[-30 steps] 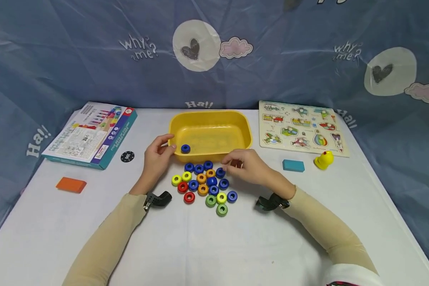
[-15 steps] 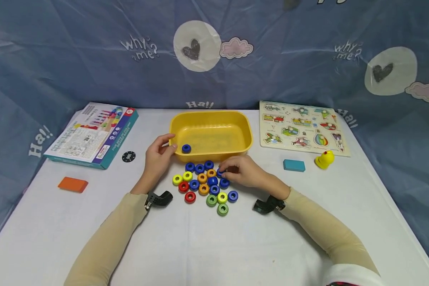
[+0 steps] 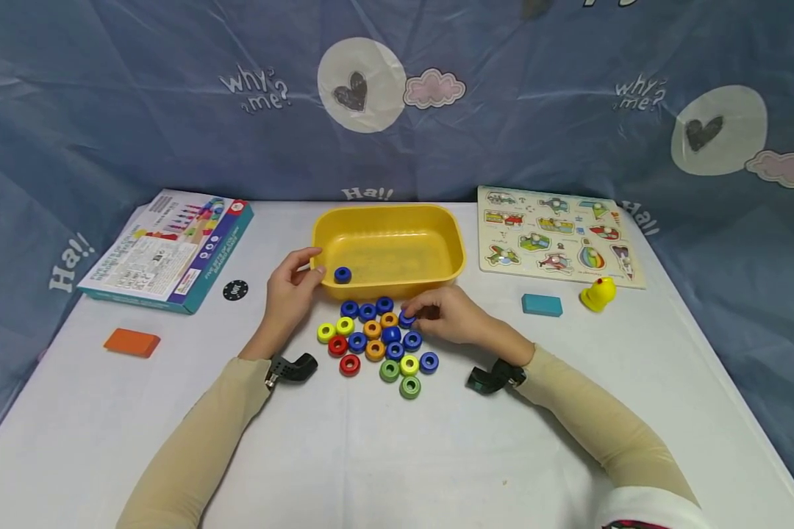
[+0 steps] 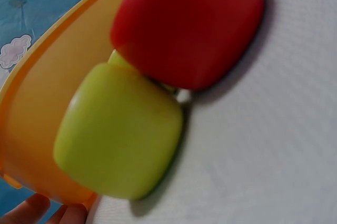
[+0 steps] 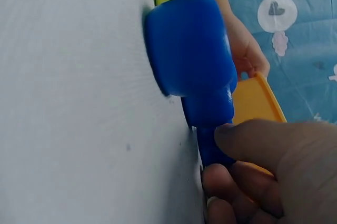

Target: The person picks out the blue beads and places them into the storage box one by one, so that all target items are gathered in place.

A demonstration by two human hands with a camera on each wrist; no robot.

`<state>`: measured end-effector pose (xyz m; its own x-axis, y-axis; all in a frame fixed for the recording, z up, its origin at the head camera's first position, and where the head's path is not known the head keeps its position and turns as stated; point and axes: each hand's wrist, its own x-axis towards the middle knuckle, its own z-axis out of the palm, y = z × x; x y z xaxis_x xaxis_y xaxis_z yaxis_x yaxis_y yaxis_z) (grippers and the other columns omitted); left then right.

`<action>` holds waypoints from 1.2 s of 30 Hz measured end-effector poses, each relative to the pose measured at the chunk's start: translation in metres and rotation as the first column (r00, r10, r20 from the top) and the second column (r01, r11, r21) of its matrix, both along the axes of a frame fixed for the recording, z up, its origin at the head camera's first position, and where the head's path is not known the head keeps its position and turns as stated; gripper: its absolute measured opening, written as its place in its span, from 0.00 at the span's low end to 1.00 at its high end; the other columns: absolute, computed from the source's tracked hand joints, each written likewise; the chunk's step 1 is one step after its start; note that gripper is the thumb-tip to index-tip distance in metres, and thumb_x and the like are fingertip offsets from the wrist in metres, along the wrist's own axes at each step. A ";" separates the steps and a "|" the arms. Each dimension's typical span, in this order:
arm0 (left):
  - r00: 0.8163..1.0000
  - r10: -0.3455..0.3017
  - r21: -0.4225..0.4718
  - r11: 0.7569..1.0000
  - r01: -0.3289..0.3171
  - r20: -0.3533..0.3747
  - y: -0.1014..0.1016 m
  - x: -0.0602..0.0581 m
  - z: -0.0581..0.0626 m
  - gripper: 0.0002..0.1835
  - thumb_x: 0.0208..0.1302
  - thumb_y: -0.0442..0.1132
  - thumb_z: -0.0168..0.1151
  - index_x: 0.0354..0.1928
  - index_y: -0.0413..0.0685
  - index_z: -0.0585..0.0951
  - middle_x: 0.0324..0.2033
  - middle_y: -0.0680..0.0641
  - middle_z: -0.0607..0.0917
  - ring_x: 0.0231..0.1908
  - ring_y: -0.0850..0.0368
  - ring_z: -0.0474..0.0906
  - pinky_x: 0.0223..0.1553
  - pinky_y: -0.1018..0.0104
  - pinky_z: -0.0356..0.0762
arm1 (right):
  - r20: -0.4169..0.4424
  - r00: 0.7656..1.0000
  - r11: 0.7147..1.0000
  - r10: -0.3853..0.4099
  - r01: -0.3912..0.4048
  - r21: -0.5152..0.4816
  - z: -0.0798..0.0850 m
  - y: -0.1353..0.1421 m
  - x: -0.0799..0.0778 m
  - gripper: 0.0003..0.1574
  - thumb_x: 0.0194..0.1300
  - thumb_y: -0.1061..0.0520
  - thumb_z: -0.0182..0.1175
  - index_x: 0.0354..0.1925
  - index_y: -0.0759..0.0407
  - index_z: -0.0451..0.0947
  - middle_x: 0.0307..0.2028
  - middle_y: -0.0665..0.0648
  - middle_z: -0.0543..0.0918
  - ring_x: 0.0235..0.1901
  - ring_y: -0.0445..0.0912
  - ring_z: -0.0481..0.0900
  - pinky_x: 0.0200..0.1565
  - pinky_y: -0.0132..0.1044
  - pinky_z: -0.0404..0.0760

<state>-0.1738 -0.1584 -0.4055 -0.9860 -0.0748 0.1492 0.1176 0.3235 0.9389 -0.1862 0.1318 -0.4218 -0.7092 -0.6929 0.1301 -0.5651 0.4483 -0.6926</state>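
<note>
A yellow tray (image 3: 397,283) stands at the back middle of the table with one blue bead (image 3: 342,275) in its near left corner. My left hand (image 3: 292,286) grips the tray's left rim between thumb and fingers. In front of the tray lies a cluster of ring-shaped beads in blue, orange, red, green and yellow. My right hand (image 3: 451,316) pinches a blue bead (image 5: 209,145) at the cluster's right edge, thumb on one side and fingertips on the other. Close to the left wrist camera are a red bead (image 4: 189,29) and a yellow-green bead (image 4: 118,132).
On the left are a boxed game (image 3: 172,250), a black round chip (image 3: 235,290) and an orange block (image 3: 131,342). To the right lie a picture puzzle board (image 3: 556,235), a blue block (image 3: 542,305) and a yellow toy duck (image 3: 598,294).
My right hand has shifted slightly left and down onto the blue bead at the cluster's right edge and now pinches it. The left hand stays on the tray rim.
</note>
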 end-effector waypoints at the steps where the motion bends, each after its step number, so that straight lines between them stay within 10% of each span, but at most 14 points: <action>1: 1.000 0.001 0.000 1.000 -0.001 -0.001 -0.001 0.000 0.000 0.21 0.68 0.36 0.55 0.61 0.40 0.74 0.62 0.38 0.75 0.53 0.44 0.78 0.46 0.87 0.77 | -0.012 1.000 1.000 0.002 -0.002 0.009 0.000 -0.001 -0.001 0.10 0.59 0.62 0.67 0.42 0.57 0.85 0.45 0.53 0.88 0.37 0.39 0.80 0.38 0.28 0.82; 10: 1.000 -0.013 0.021 1.000 0.013 -0.016 -0.001 0.000 -0.001 0.21 0.68 0.35 0.55 0.61 0.38 0.73 0.61 0.37 0.75 0.52 0.44 0.78 0.44 0.88 0.77 | -0.164 0.986 0.999 0.014 -0.023 -0.049 0.044 -0.008 0.003 0.09 0.59 0.64 0.66 0.41 0.60 0.84 0.40 0.56 0.87 0.30 0.40 0.79 0.33 0.31 0.85; 16: 1.000 -0.014 0.026 1.000 0.015 -0.015 0.000 -0.001 -0.001 0.20 0.68 0.35 0.55 0.61 0.38 0.74 0.60 0.36 0.75 0.53 0.43 0.78 0.44 0.87 0.78 | -0.152 0.985 0.994 -0.077 0.063 -0.094 0.069 -0.029 -0.026 0.09 0.60 0.62 0.67 0.41 0.62 0.85 0.39 0.58 0.88 0.32 0.44 0.83 0.37 0.33 0.87; 24: 1.000 -0.021 0.029 0.999 0.022 -0.013 0.000 -0.001 -0.002 0.21 0.69 0.35 0.55 0.61 0.37 0.73 0.60 0.35 0.75 0.53 0.43 0.78 0.44 0.87 0.78 | -0.020 0.977 0.976 -0.211 0.212 0.053 0.057 -0.074 -0.073 0.08 0.60 0.57 0.68 0.40 0.57 0.85 0.39 0.54 0.88 0.32 0.44 0.81 0.37 0.30 0.83; 36: 1.000 -0.024 0.032 0.999 0.024 0.004 -0.003 -0.003 -0.005 0.21 0.69 0.36 0.55 0.62 0.39 0.73 0.62 0.37 0.74 0.54 0.43 0.78 0.45 0.87 0.78 | 0.078 0.984 0.968 -0.158 0.139 0.209 0.039 -0.117 -0.093 0.10 0.61 0.60 0.67 0.42 0.60 0.85 0.42 0.56 0.87 0.42 0.45 0.80 0.49 0.33 0.83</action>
